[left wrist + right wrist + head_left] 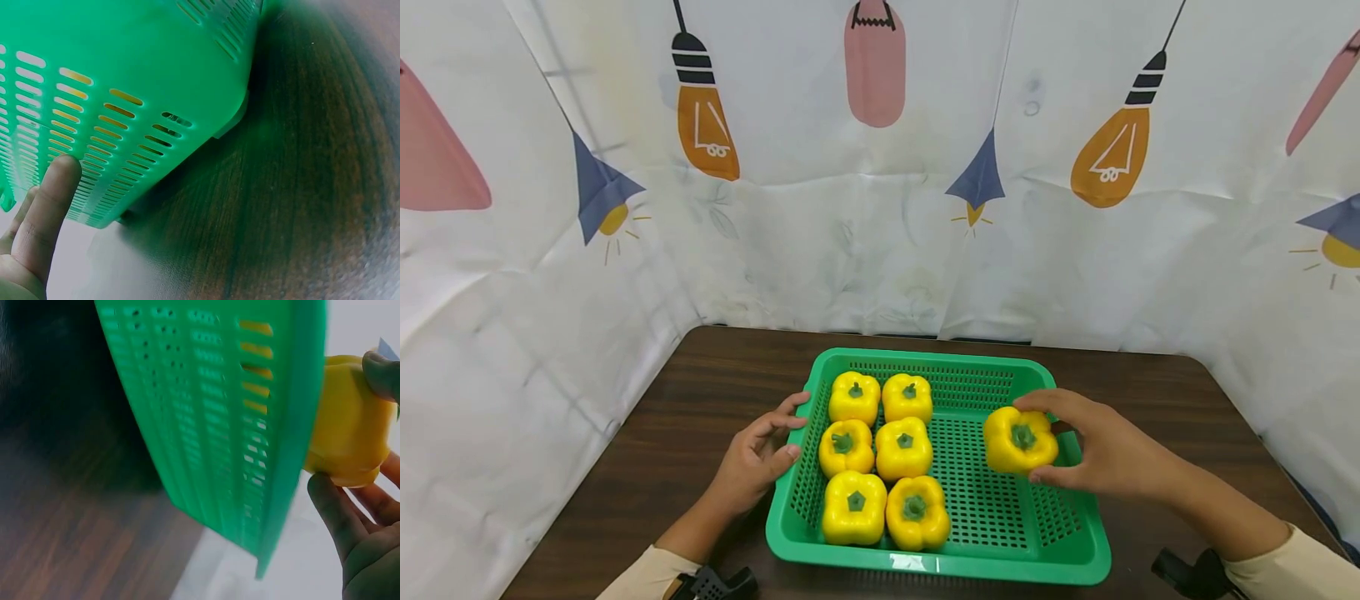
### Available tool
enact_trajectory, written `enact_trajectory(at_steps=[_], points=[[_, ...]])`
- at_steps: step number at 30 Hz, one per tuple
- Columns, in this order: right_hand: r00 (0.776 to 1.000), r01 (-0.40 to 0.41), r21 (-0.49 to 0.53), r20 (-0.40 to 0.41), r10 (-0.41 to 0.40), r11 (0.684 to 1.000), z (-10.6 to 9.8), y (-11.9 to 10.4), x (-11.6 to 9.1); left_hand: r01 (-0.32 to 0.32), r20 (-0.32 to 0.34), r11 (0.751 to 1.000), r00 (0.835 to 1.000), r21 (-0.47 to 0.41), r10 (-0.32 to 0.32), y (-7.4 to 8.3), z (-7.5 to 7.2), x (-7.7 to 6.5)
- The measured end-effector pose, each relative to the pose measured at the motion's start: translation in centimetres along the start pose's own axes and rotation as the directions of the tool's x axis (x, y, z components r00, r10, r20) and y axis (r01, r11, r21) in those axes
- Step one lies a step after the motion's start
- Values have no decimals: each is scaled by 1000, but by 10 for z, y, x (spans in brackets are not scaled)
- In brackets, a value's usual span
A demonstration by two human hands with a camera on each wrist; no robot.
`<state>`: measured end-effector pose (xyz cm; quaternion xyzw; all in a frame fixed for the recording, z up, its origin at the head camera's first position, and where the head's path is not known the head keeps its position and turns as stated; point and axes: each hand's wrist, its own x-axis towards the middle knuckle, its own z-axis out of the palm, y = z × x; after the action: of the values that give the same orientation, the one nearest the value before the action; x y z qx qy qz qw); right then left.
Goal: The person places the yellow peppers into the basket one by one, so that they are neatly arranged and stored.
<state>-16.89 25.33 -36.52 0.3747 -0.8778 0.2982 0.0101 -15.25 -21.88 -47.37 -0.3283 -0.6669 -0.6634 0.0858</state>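
Note:
My right hand [1093, 446] holds a yellow bell pepper [1011, 446] between thumb and fingers, over the right side of a green plastic basket [917, 569]. In the right wrist view the same pepper [350, 425] shows past the basket's rim [306, 394], with fingers at its top and underside. My left hand [756, 458] is at the basket's left rim, fingers spread and loosely bent. Seen by the left wrist camera, a finger [50, 209] lies against the slotted side wall [144, 69]. Several more yellow bell peppers [904, 450] sit stem up in two columns in the basket's left half.
The basket stands on a dark brown wood-grain table [700, 417]. Behind and beside the table hangs a white curtain [850, 250] printed with lamps and bulbs. A black device [1198, 575] is strapped on the right wrist, and another [715, 583] on the left.

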Motion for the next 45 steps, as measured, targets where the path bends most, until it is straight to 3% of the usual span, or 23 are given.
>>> enact_trajectory(at_steps=[6,23,31,45], points=[[997,-11,26,77,9,1000,13,-7,4,26,-5,1000,1000,-3,-26,-2,0,0],[961,-53,8,271,49,999,37,-19,15,3,2,1000,1000,7,-3,-2,-1,1],[947,-47,-5,317,46,999,41,-19,16,25,-9,1000,1000,8,-25,-4,-2,1],[920,-82,-20,382,84,996,50,-19,22,4,-1,1000,1000,17,-4,-4,-2,-1]])
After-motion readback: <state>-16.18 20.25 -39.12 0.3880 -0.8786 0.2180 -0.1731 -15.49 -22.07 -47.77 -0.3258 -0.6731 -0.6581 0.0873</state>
